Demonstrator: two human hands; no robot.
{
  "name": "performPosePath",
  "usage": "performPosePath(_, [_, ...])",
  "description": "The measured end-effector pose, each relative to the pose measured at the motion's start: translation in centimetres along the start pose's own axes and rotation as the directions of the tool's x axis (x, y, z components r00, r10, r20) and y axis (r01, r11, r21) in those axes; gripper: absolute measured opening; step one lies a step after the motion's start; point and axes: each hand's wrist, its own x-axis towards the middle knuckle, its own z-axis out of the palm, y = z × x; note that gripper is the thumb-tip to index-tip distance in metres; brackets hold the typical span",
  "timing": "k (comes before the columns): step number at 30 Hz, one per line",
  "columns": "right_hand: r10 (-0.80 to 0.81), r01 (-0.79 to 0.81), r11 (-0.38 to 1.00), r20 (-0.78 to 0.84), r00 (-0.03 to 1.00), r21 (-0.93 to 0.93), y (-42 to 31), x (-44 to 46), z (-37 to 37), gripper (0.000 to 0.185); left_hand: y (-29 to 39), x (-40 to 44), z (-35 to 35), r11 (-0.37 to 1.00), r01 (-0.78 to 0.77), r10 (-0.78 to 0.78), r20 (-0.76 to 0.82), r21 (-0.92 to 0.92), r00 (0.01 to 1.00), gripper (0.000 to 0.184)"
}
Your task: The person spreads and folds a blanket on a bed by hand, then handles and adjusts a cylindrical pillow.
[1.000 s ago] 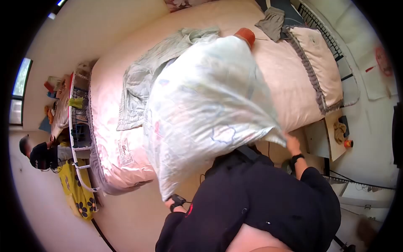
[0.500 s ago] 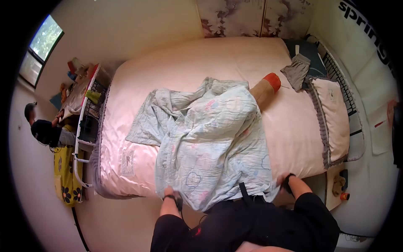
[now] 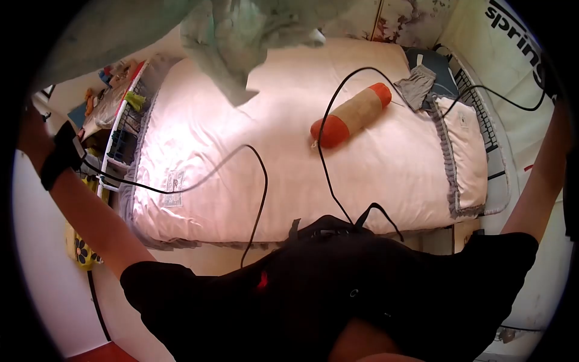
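A pale green-blue quilt (image 3: 223,48) hangs in the air across the top left, its folds drooping over the bed. My left hand (image 3: 35,130) is raised at the far left edge, closed at the quilt's lower edge; its fingertips are dark. A black strap (image 3: 63,157) circles that wrist. My right hand (image 3: 552,84) is lifted at the far right edge, mostly lost in shadow, so its fingers cannot be made out. Below lies the bed with a pink satin cover (image 3: 271,187). On it rests a tan bolster with orange ends (image 3: 356,116).
Grey cloth shorts (image 3: 416,87) and a pink ruffled pillow (image 3: 470,157) lie at the bed's right end. Black cables (image 3: 265,175) loop from my wrists across the view. A white metal bed frame (image 3: 108,160) and a cluttered shelf stand left.
Both hands have swung up and apart from the bed's near edge. The quilt has lifted off the bed into the air, uncovering the whole bolster.
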Motion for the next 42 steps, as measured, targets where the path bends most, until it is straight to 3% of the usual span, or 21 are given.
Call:
performPosePath(3, [0.054, -0.055, 0.997, 0.013, 0.998, 0.046, -1.3, -1.3, -1.9, 0.030, 2.5, -6.3, -4.2, 0.941, -0.338, 0.309, 0.332, 0.032, 0.891, 0.049])
performPosePath(5, [0.113, -0.113, 0.991, 0.010, 0.994, 0.066, -1.3, -2.0, -2.5, 0.031, 4.5, -11.3, -6.8, 0.973, 0.225, -0.212, 0.574, 0.049, 0.791, 0.066])
performPosePath(6, [0.172, -0.173, 0.983, 0.023, 0.985, 0.066, 0.1, -3.2, -3.1, 0.031, 3.0, -14.0, -6.3, 0.811, 0.549, -0.282, 0.685, -0.205, 0.672, 0.070])
performPosePath(8, [0.248, -0.243, 0.963, 0.032, 0.968, -0.118, 6.7, -4.2, -6.3, 0.028, -1.1, -21.0, -5.7, 0.896, 0.374, -0.143, 0.644, -0.238, 0.752, 0.060])
performPosePath(10, [0.345, -0.313, 0.904, 0.065, 0.936, -0.292, 14.4, -6.4, -10.3, 0.031, 0.1, -23.4, -11.4, 0.751, 0.398, -0.017, 0.586, -0.528, 0.810, 0.048])
performPosePath(11, [0.391, -0.284, 0.780, 0.080, 0.917, -0.558, 12.8, -9.4, -10.1, 0.028, -0.4, -24.9, -12.9, 0.750, 0.396, -0.019, 0.581, -0.530, 0.814, 0.048])
performPosePath(13, [0.504, -0.343, 0.620, 0.023, 0.863, -0.706, 15.6, -14.2, -11.8, 0.030, -1.8, -28.7, -15.1, 0.121, 0.939, -0.354, 0.870, -0.321, 0.343, 0.045])
performPosePath(14, [0.564, -0.372, 0.588, 0.034, 0.825, -0.718, 14.2, -16.9, -11.4, 0.029, -2.4, -30.9, -16.3, -0.265, 0.958, -0.339, 0.941, -0.112, 0.016, 0.043])
performPosePath(15, [0.389, -0.184, 0.705, 0.157, 0.908, -0.684, 17.1, -19.8, -13.0, 0.030, -2.9, -33.3, -17.5, -0.221, 0.974, -0.310, 0.950, -0.044, -0.028, 0.042])
performPosePath(16, [0.609, -0.384, 0.590, 0.079, 0.789, -0.711, 15.7, -22.1, -13.1, 0.028, -3.3, -35.9, -18.7, -0.174, 0.984, -0.284, 0.956, 0.026, -0.075, 0.041])
performPosePath(17, [0.564, -0.324, 0.610, 0.109, 0.818, -0.723, 14.7, -24.8, -13.1, 0.031, -3.4, -38.0, -20.4, -0.198, 0.976, -0.279, 0.949, 0.090, -0.144, 0.041])
performPosePath(18, [0.722, -0.431, 0.461, 0.047, 0.690, -0.775, 14.2, -26.9, -13.6, 0.032, -3.4, -40.1, -22.5, -0.234, 0.962, -0.286, 0.935, 0.143, -0.209, 0.040])
performPosePath(22, [0.707, -0.379, 0.432, 0.046, 0.705, -0.818, 14.9, -38.9, -18.4, 0.035, -5.1, -50.3, -31.4, -0.346, 0.868, -0.332, 0.819, 0.355, -0.468, 0.038])
performPosePath(23, [0.827, -0.488, 0.291, -0.039, 0.560, -0.823, 13.7, -40.9, -19.0, 0.036, -5.1, -51.3, -34.3, -0.314, 0.852, -0.326, 0.795, 0.419, -0.511, 0.037])
performPosePath(28, [0.918, -0.617, -0.076, -0.297, 0.264, -0.783, 9.1, -50.6, -22.9, 0.036, -4.6, -55.6, -46.5, -0.305, 0.624, -0.306, 0.546, 0.719, -0.780, 0.036])
performPosePath(30, [0.934, -0.683, -0.098, -0.304, 0.187, -0.724, 9.5, -54.4, -24.3, 0.039, -3.4, -55.4, -48.3, -0.274, 0.546, -0.265, 0.484, 0.791, -0.834, 0.035])
performPosePath(32, [0.952, -0.696, -0.280, -0.283, -0.114, -0.662, 10.0, -56.1, -24.6, 0.033, -2.4, -55.3, -46.8, -0.245, 0.565, -0.227, 0.520, 0.788, -0.824, 0.036])
performPosePath(36, [0.942, -0.851, -0.326, -0.220, -0.254, -0.412, 11.7, -49.8, -17.3, 0.017, 0.3, -54.0, -37.9, -0.287, 0.686, -0.091, 0.694, 0.668, -0.714, 0.037])
performPosePath(38, [0.997, -0.841, -0.082, -0.055, -0.062, -0.535, 13.8, -44.9, -14.3, 0.019, 2.6, -49.7, -31.6, -0.233, 0.823, -0.056, 0.838, 0.518, -0.543, 0.040])
performPosePath(40, [0.975, -0.930, 0.221, 0.086, 0.205, -0.294, 14.8, -39.5, -12.2, 0.018, 3.8, -46.2, -25.8, -0.298, 0.900, -0.056, 0.935, 0.318, -0.349, 0.042])
performPosePath(42, [0.945, -0.940, 0.326, -0.001, 0.328, -0.100, 12.7, -34.3, -11.0, 0.020, 4.9, -40.0, -23.4, -0.324, 0.924, -0.099, 0.964, 0.203, -0.247, 0.048])
